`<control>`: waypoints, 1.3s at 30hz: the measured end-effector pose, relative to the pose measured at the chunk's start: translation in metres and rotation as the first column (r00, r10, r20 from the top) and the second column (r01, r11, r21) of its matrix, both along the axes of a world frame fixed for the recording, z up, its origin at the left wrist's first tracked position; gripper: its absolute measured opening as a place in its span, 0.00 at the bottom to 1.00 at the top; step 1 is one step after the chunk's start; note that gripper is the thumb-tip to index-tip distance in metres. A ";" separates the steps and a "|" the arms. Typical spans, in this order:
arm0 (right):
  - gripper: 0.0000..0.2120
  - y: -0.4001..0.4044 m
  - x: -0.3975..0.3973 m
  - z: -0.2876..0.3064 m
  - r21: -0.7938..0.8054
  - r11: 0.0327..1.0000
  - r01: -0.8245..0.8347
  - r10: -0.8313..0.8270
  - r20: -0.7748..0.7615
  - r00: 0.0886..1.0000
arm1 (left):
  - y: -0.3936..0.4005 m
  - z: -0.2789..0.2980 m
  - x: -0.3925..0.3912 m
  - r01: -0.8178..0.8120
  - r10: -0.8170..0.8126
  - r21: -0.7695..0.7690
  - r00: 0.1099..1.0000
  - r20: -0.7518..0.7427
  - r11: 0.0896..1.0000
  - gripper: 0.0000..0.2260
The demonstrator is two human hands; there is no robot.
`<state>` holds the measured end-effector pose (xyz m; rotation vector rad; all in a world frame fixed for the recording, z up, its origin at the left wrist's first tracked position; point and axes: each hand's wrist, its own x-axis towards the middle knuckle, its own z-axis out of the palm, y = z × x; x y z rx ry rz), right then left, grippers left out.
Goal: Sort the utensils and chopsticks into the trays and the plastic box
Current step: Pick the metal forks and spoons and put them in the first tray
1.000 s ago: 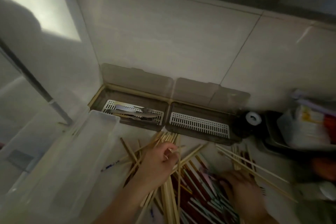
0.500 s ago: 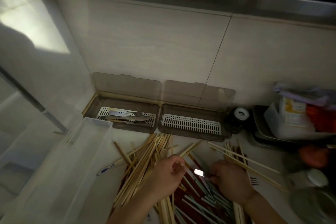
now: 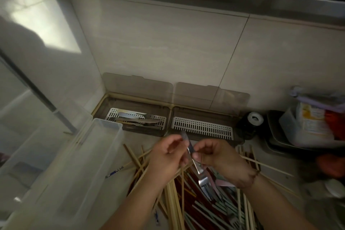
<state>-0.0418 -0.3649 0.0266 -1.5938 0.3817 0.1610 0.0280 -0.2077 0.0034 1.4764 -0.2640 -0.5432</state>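
A metal fork (image 3: 203, 181) hangs tines down above the pile, held by its handle between my left hand (image 3: 168, 157) and my right hand (image 3: 218, 158). Under the hands lies a heap of wooden chopsticks (image 3: 173, 192) mixed with red and pale green ones (image 3: 209, 213). Against the wall stand two brown trays with white grids: the left tray (image 3: 164, 112) holds several metal utensils (image 3: 138, 120), the right tray (image 3: 233, 123) has a bare grid. A clear plastic box (image 3: 104, 132) stands at the left.
A black jar with a white cap (image 3: 251, 121) stands right of the trays. Further right is a dark tray with a plastic container of packets (image 3: 313, 125). A blue pen (image 3: 114, 171) lies beside the clear box. Tiled wall behind.
My right hand has lifted a fork out of the pile. Both hands have come up and together in front of the trays, and both now hold its handle.
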 end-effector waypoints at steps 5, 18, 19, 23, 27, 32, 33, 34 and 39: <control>0.05 0.026 0.024 0.006 -0.028 0.998 -0.047 0.048 0.020 0.999 | 0.019 0.001 0.027 -0.212 0.212 -0.011 0.977 -0.014 0.977 0.03; 0.12 0.050 0.185 -0.006 -0.777 0.596 -0.204 0.309 -0.014 0.951 | 0.065 -0.040 0.048 -0.326 0.333 0.072 0.932 -0.141 0.943 0.04; 0.13 0.054 0.198 -0.011 -0.772 0.590 -0.235 0.321 -0.042 0.946 | 0.066 -0.044 0.048 -0.322 0.331 0.079 0.930 -0.163 0.943 0.04; 0.13 0.068 0.236 -0.037 -0.713 0.622 -0.324 0.312 -0.155 0.937 | 0.067 -0.057 0.046 -0.333 0.336 0.057 0.909 -0.247 0.941 0.03; 0.12 0.075 0.250 -0.065 -0.637 0.702 -0.318 0.238 -0.211 0.948 | 0.069 -0.066 0.047 -0.317 0.331 0.097 0.914 -0.236 0.944 0.07; 0.08 0.075 0.256 -0.083 -0.647 0.677 -0.351 0.260 -0.236 0.936 | 0.069 -0.074 0.052 -0.290 0.318 0.149 0.921 -0.227 0.945 0.11; 0.08 0.074 0.256 -0.084 -0.660 0.663 -0.353 0.279 -0.220 0.935 | 0.069 -0.074 0.052 -0.293 0.322 0.154 0.920 -0.222 0.943 0.11; 0.08 0.073 0.256 -0.084 -0.687 0.634 -0.356 0.301 -0.204 0.931 | 0.068 -0.075 0.052 -0.297 0.327 0.161 0.921 -0.212 0.941 0.11; 0.10 0.064 0.243 -0.071 -0.671 0.676 -0.306 0.333 -0.093 0.939 | 0.063 -0.071 0.048 -0.281 0.310 0.176 0.936 -0.169 0.943 0.11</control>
